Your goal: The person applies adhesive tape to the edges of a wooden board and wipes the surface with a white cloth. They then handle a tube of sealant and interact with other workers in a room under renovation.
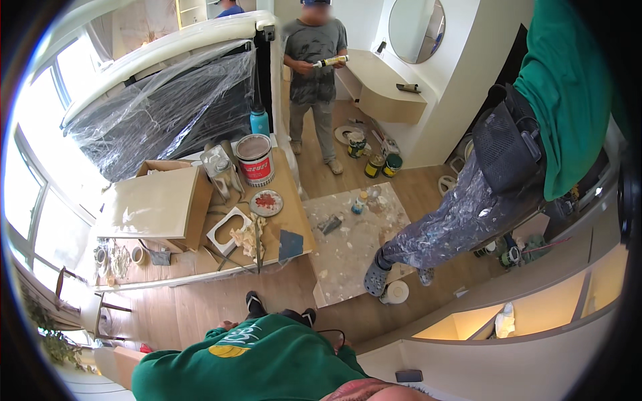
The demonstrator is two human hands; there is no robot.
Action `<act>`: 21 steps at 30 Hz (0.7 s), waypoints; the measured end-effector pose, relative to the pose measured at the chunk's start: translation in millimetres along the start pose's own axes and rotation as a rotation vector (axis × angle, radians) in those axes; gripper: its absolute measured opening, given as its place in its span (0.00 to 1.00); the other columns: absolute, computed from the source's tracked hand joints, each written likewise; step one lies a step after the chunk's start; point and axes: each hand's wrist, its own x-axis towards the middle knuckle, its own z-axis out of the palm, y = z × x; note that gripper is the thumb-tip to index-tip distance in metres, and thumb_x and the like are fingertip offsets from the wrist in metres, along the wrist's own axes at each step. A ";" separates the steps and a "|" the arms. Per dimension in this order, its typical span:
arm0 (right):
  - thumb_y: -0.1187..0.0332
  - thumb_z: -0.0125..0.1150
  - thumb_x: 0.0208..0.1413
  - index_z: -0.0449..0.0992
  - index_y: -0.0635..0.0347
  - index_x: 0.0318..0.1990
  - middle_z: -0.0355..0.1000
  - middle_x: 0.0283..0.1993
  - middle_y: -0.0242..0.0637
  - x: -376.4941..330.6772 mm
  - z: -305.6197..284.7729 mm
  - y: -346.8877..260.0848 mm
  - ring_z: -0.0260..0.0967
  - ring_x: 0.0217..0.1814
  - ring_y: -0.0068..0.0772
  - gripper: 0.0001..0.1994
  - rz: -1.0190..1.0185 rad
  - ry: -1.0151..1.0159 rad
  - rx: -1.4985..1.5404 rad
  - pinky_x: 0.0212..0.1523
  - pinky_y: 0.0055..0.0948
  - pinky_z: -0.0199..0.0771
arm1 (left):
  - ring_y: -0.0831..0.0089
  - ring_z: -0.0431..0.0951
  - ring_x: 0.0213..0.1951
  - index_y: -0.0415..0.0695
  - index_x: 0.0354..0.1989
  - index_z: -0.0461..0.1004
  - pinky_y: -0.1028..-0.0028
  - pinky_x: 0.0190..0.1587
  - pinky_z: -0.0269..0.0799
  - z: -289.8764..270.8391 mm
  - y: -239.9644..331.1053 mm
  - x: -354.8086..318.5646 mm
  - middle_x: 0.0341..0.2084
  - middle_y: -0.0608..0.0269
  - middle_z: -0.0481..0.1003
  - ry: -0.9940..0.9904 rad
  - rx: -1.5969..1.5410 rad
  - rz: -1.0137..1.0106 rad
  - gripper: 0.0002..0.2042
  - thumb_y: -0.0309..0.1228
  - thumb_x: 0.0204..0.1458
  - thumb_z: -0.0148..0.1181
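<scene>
Only a bit of my left hand (228, 325) shows beside my green shirt, low at my side; its fingers are hidden. My right hand (344, 345) is barely visible at the shirt's other side, near a thin black cable (334, 331). Nearest in front stands a worktable (287, 184). On it are a large paint can (255, 160) with a red label, a metal solvent tin (219, 164), and a red-smeared lid (266, 202). Closer lie a white square frame (223, 234), crumpled tan paper (247, 235) and a dark sandpaper sheet (291, 245).
A cream panel (150, 204) rests on a box at the table's left. A person in grey (314, 60) holds a sealant tube (331, 61). Another person in green (568, 100) stands right, by a paint-spattered floor board (354, 247). Several cans (392, 165) sit beyond.
</scene>
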 end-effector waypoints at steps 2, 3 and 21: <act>0.41 0.52 0.60 0.76 0.65 0.36 0.70 0.22 0.47 -28.4 1.8 -16.7 0.67 0.19 0.43 0.29 0.116 0.038 0.250 0.19 0.43 0.66 | 0.59 0.75 0.55 0.48 0.49 0.80 0.65 0.59 0.68 -0.5 -2.8 -0.5 0.51 0.56 0.77 0.011 -0.041 -0.019 0.29 0.59 0.49 0.58; 0.41 0.52 0.60 0.76 0.64 0.36 0.70 0.22 0.46 -38.2 3.3 -23.1 0.67 0.19 0.43 0.29 0.137 0.042 0.253 0.19 0.42 0.66 | 0.60 0.75 0.55 0.48 0.49 0.80 0.65 0.59 0.68 -6.4 0.6 -0.7 0.50 0.57 0.78 0.021 -0.050 -0.022 0.29 0.59 0.48 0.59; 0.57 0.60 0.50 0.72 0.74 0.51 0.73 0.49 0.61 -77.8 59.9 -95.0 0.72 0.54 0.56 0.28 -0.176 0.656 -0.106 0.53 0.45 0.70 | 0.67 0.79 0.44 0.44 0.53 0.72 0.65 0.44 0.76 -114.7 58.5 16.3 0.42 0.61 0.78 -0.180 -0.562 0.289 0.23 0.46 0.55 0.63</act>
